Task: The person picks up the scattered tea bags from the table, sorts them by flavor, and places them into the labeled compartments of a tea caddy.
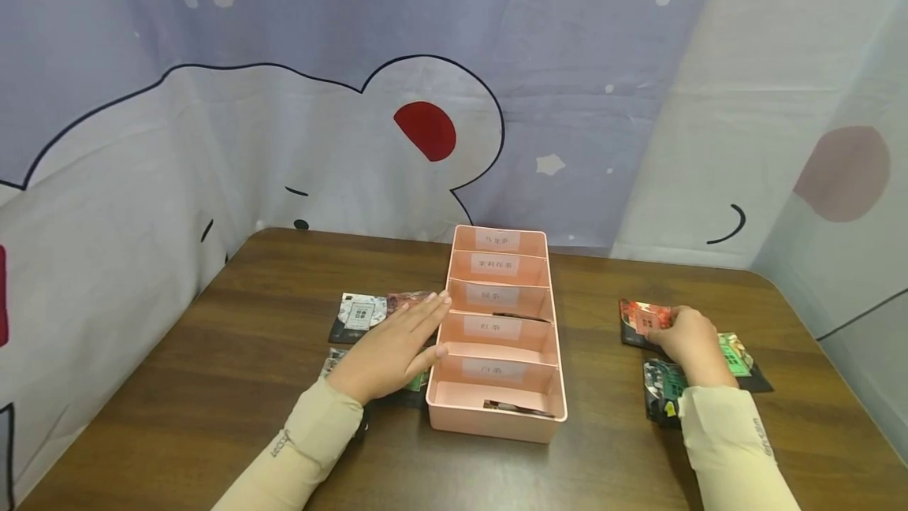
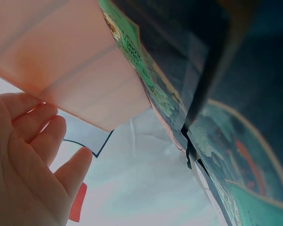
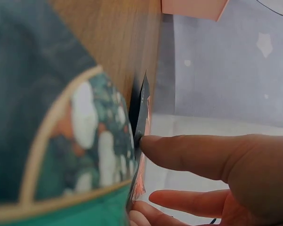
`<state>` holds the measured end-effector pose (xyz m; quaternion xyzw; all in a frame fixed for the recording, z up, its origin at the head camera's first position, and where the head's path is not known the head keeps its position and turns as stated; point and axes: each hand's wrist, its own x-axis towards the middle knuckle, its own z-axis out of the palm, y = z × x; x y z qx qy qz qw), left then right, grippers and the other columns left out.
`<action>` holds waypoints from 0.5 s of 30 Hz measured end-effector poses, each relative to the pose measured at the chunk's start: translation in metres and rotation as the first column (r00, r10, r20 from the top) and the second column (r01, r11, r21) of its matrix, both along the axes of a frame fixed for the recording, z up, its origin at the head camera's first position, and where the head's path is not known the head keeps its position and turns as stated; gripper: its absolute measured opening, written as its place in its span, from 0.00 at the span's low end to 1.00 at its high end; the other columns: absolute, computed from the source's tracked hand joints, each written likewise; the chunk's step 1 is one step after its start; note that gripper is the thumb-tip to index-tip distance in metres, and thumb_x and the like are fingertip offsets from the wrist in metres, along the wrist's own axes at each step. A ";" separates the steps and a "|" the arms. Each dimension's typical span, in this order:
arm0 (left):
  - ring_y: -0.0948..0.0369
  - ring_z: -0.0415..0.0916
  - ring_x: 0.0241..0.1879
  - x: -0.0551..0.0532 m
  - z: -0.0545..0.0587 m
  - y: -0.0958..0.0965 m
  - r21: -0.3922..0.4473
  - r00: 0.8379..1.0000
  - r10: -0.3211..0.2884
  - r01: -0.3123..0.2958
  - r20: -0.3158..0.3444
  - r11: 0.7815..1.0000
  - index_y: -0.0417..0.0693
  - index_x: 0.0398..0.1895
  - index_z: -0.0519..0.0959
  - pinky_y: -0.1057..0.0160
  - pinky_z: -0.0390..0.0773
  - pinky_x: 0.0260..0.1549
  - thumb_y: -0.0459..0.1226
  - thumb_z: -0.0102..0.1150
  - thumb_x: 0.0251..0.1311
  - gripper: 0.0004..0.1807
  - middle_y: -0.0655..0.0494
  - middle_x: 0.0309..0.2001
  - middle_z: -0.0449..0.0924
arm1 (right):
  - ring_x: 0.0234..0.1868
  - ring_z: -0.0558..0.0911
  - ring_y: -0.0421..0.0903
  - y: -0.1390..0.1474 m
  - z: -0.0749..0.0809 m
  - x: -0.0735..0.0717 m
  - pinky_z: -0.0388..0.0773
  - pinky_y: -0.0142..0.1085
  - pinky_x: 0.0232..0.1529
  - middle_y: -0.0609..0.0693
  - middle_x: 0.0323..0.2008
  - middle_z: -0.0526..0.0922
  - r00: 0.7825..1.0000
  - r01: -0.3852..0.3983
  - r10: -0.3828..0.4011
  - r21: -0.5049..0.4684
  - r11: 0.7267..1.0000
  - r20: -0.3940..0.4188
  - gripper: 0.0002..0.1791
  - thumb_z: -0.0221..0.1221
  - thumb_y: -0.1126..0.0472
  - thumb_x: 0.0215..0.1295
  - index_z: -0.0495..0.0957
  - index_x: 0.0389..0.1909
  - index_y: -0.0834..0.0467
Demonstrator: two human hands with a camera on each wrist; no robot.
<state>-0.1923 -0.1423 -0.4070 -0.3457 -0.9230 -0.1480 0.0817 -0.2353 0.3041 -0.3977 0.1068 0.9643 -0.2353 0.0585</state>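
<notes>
A pink divided box [image 1: 489,421] with paper labels stands mid-table, and my left hand [image 1: 388,347] touches its left side with straight fingers. In the left wrist view that palm holds nothing. My right hand [image 1: 691,341] pinches the right edge of a red tea packet [image 1: 634,322] with thumb and fingers. Beside that wrist lie a light-green tea packet [image 1: 738,355] and a dark-green one [image 1: 661,386]; the latter seems to loom large in the right wrist view. Thin dark packets stand in the third compartment from the back and in the front one.
Left of the box lie a white-labelled packet [image 1: 360,315], a red packet [image 1: 407,300] and green ones, partly hidden under my left hand and forearm. A printed curtain [image 1: 319,140] hangs behind the wooden table [image 1: 234,322].
</notes>
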 end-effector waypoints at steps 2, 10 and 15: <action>0.51 0.53 0.77 0.000 0.000 0.000 0.002 1.000 -0.001 0.001 0.001 1.000 0.39 0.78 0.58 0.45 0.56 0.75 0.51 0.46 0.77 0.36 0.47 0.79 0.55 | 0.58 0.69 0.79 0.001 -0.001 -0.001 0.69 0.66 0.59 0.83 0.59 0.68 1.000 -0.003 0.003 0.005 1.000 0.003 0.37 0.65 0.60 0.63 0.64 0.61 0.85; 0.51 0.53 0.78 0.000 0.000 0.000 -0.001 1.000 0.001 -0.001 0.001 1.000 0.39 0.79 0.58 0.46 0.56 0.75 0.52 0.46 0.77 0.36 0.48 0.79 0.55 | 0.56 0.71 0.77 0.004 -0.004 -0.001 0.70 0.65 0.58 0.82 0.56 0.70 1.000 -0.006 0.006 -0.023 1.000 -0.005 0.37 0.66 0.60 0.61 0.64 0.59 0.86; 0.51 0.53 0.78 0.001 0.001 0.000 0.000 1.000 0.001 -0.001 0.003 1.000 0.39 0.79 0.58 0.45 0.56 0.75 0.51 0.47 0.77 0.36 0.47 0.79 0.55 | 0.58 0.70 0.77 0.007 -0.005 -0.002 0.70 0.65 0.60 0.82 0.58 0.68 1.000 0.006 -0.006 -0.044 0.999 -0.003 0.38 0.67 0.59 0.61 0.64 0.59 0.85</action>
